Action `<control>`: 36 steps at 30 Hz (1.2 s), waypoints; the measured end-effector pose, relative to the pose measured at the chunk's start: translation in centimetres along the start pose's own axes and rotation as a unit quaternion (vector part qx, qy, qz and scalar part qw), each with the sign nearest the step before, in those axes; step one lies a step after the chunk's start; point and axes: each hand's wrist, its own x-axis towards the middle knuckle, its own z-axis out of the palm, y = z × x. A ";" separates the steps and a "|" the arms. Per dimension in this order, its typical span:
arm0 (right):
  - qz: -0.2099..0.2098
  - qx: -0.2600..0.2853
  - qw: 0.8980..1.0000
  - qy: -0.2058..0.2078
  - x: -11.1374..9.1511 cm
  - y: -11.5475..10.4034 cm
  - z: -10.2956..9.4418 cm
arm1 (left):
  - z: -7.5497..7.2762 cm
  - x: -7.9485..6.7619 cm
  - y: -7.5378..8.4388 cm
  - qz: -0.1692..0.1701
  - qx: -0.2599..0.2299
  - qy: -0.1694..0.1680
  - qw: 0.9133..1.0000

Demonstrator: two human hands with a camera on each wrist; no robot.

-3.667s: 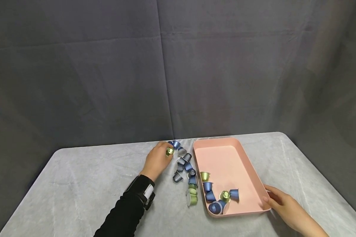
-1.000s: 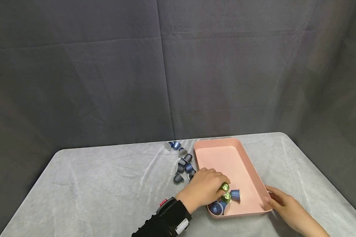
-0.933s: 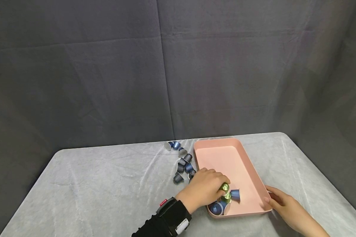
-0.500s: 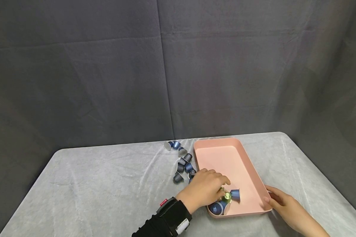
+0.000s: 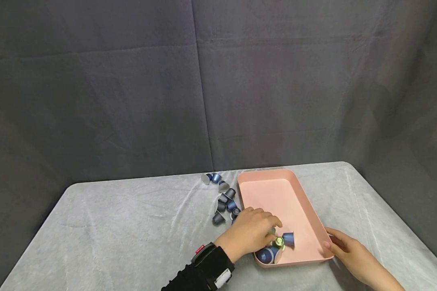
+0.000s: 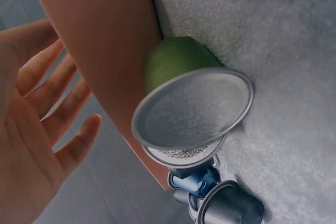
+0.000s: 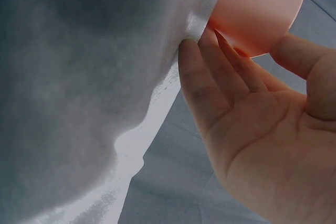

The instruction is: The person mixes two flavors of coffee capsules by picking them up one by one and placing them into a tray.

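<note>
- Currently unclosed over the near left part of the pink tray point(image 5: 273, 194), fingers loosely bent and parted: left grip point(image 5: 253, 228); touch on any capsule beneath impossible to tell.
- Pinching the tray's right wall by the near corner, thumb and fingers: right grip point(image 5: 351, 254).
- Inside the tray, near left: green capsule point(image 5: 278, 242); to its right, blue capsule point(image 5: 288, 239); nearer, navy capsule point(image 5: 265, 256).
- Just outside the left wall, tipped on the table point(image 5: 131, 226): second green capsule point(image 6: 181, 61).
- Farther off, left of the tray: scattered blue and dark grey capsules point(image 5: 231, 205).
- Beyond: grey cloth backdrop point(image 5: 131, 101).
</note>
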 end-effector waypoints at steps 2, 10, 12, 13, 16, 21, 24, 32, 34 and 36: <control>0.001 -0.002 1.000 0.000 0.0 0.0 0.0 | 0.0 -0.1 0.0 0.001 0.003 0.004 1.000; 0.005 0.006 1.000 -0.006 0.0 0.0 0.0 | -0.8 -0.7 -0.1 -0.004 0.005 0.027 1.000; 0.002 0.013 1.000 -0.006 -0.1 0.1 0.0 | -1.1 -0.9 -0.3 -0.010 -0.002 0.026 1.000; 0.002 0.013 1.000 -0.006 -0.1 0.1 0.0 | -1.2 -1.0 -0.4 -0.013 -0.006 0.025 1.000; 0.000 0.009 1.000 -0.003 -0.1 0.1 0.0 | -1.5 -1.4 -0.7 -0.026 -0.024 0.020 0.999; -0.001 -0.003 1.000 0.005 0.0 0.2 0.0 | -1.7 -2.1 -1.2 -0.052 -0.064 0.019 0.996; 0.000 -0.006 1.000 0.005 0.0 0.2 0.0 | -1.9 -2.7 -1.4 -0.062 -0.080 0.030 0.994; 0.004 -0.009 1.000 0.004 0.1 0.2 0.1 | -2.8 -4.1 -2.4 -0.098 -0.127 0.036 0.987; 0.004 -0.010 1.000 0.005 0.1 0.2 0.1 | -3.0 -4.4 -2.7 -0.110 -0.135 0.035 0.984; 0.002 -0.012 1.000 0.008 0.1 0.2 0.1 | -3.2 -4.7 -3.0 -0.122 -0.140 0.032 0.982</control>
